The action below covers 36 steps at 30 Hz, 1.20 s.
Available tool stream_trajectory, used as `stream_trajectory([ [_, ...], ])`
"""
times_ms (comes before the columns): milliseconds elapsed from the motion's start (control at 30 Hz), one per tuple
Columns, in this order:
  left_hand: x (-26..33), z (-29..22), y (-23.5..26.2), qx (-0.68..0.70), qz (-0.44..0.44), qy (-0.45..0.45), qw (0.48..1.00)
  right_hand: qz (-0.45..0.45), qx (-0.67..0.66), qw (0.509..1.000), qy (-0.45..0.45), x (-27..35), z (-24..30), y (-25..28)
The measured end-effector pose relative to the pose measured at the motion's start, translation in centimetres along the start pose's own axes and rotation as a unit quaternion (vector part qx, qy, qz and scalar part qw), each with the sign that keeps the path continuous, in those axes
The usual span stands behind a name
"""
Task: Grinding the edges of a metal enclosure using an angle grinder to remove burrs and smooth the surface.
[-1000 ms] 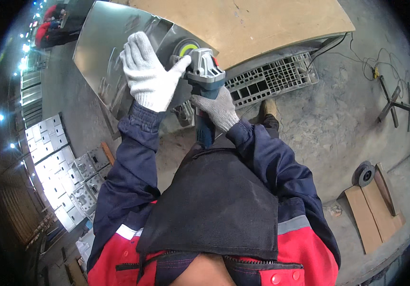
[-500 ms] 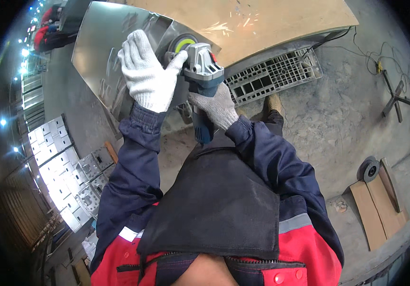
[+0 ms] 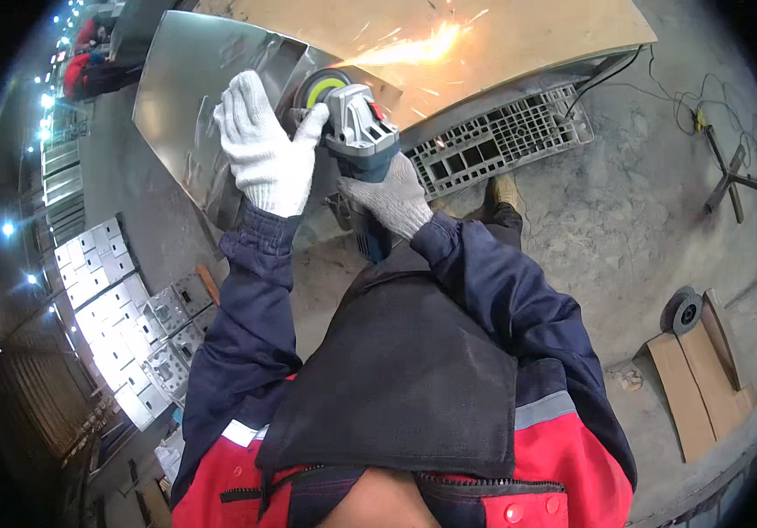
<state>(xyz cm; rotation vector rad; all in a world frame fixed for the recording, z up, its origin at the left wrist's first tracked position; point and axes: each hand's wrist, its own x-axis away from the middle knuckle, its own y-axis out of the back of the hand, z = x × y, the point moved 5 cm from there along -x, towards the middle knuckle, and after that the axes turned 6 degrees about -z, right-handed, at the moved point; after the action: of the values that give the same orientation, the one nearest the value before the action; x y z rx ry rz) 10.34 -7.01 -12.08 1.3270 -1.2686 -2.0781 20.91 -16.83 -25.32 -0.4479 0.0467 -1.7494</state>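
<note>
My right hand (image 3: 389, 195), in a pale knit glove, is wrapped round the dark blue body of an angle grinder (image 3: 362, 132) with a grey metal head. Its disc (image 3: 321, 88), ringed in yellow-green, meets the shiny sheet-metal piece (image 3: 186, 84), and a bright spray of sparks (image 3: 422, 48) shoots off to the upper right. The exact contact spot is hidden by the disc. Left of the grinder, my left hand (image 3: 266, 154) in a white glove is stretched flat with its fingers out over the metal, its thumb against the grinder's head.
A brown board-like tabletop (image 3: 537, 35) extends beyond the metal. Under its edge lies a grey plastic grid pallet (image 3: 506, 141). Pale metal boxes (image 3: 106, 299) stand at left. At right are loose cables, a dark metal stand (image 3: 728, 176), a spool (image 3: 686, 312) and cardboard (image 3: 691, 387). Another person (image 3: 84, 70) is far left.
The sparks have grown from a few faint streaks to a bright stream. The grinder and my right hand have shifted slightly left; my left hand is slightly lower, still flat.
</note>
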Motion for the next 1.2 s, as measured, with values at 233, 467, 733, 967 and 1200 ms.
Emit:
stream_trajectory([
  [233, 0.5, 0.1, 0.0, -0.025, 0.001, 0.007, 1.000, -0.010, 0.025, 1.000, 0.001, 0.1, -0.2, 0.4],
  [467, 0.2, -0.1, 0.0, -0.024, 0.004, -0.013, 1.000, -0.002, 0.017, 1.000, -0.003, -0.1, -0.7, 0.3],
  [733, 0.5, 0.6, -0.6, -0.006, -0.009, 0.002, 1.000, -0.023, 0.063, 0.997, 0.046, -0.5, 0.3, 0.5],
  [967, 0.6, -0.3, -0.6, -0.027, 0.004, -0.007, 1.000, -0.005, 0.011, 1.000, -0.024, 0.0, -0.2, 0.8],
  [1200, 0.6, 0.4, -0.2, -0.024, 0.004, -0.004, 1.000, -0.004, 0.024, 0.999, -0.041, 0.2, -1.2, 0.4],
])
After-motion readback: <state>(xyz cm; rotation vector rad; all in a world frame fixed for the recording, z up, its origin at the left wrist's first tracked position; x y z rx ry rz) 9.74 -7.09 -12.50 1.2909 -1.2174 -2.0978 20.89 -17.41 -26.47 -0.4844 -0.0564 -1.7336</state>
